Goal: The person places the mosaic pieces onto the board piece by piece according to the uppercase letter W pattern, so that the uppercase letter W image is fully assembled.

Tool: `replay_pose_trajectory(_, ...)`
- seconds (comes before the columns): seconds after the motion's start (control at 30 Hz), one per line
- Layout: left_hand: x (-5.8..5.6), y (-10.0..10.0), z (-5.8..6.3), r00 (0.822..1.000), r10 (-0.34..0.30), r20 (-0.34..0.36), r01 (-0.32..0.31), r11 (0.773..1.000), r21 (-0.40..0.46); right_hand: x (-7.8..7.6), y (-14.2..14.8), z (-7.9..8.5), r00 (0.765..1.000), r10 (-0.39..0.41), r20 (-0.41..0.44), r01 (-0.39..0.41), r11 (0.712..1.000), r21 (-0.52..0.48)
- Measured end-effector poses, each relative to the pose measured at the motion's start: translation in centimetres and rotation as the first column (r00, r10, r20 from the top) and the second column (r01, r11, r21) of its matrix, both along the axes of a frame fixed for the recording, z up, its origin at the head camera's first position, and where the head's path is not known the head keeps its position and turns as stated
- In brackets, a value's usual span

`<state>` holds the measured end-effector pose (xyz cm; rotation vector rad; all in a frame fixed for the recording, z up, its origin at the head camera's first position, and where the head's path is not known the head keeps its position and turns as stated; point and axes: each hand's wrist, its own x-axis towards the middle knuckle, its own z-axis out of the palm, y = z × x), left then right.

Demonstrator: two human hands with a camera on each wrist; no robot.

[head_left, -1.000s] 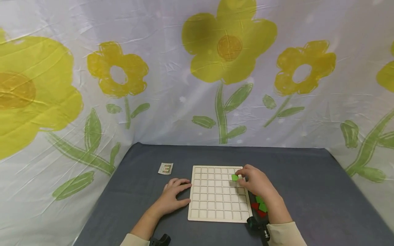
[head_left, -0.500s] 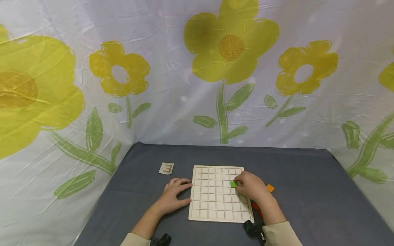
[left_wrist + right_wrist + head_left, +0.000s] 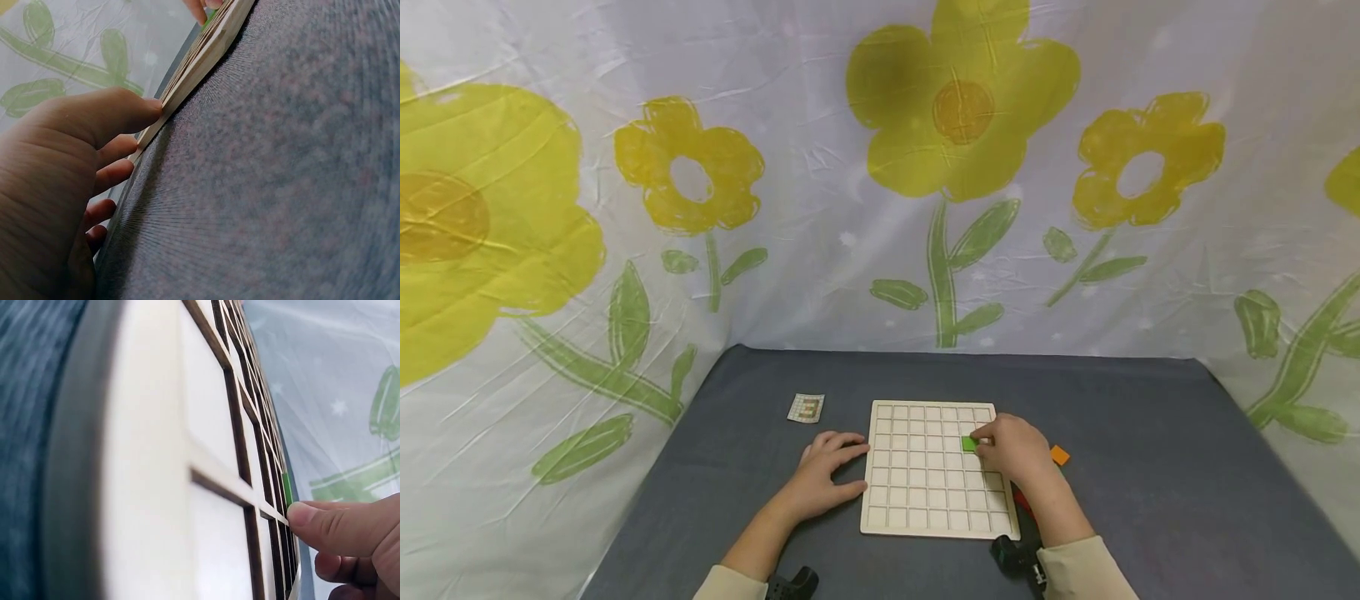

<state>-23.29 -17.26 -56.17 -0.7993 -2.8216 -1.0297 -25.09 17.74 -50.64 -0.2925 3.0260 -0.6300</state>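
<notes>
A pale wooden board (image 3: 917,492) with a grid of square recesses lies flat on the table. My right hand (image 3: 1015,452) pinches a green square tile (image 3: 968,443) at its right side, over the upper right part of the grid. In the right wrist view the thumb and the green tile (image 3: 287,486) are low at the grid. My left hand (image 3: 822,473) rests beside the board with spread fingers, touching its left edge. The left wrist view shows the thumb (image 3: 134,111) against the board's side (image 3: 197,72).
An orange tile (image 3: 1060,455) lies right of my right forearm. Red tiles (image 3: 1022,503) show partly between the forearm and the board. A small card with a printed grid pattern (image 3: 806,408) lies beyond my left hand. A flowered curtain (image 3: 820,275) hangs behind the table.
My right hand has brought the green tile slightly nearer and lower onto the grid. The orange tile has come into view; the loose green tiles are now hidden by the arm. My left hand stays put.
</notes>
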Motion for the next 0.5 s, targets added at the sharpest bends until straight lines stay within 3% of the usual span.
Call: replay_pose_trajectory(0.5,0.0,0.0,0.1,1.000,-0.001,0.005,0.001,1.000,-0.001,0.0,2.8,1.4,1.000,0.004,-0.009,-0.005,0.995,-0.101)
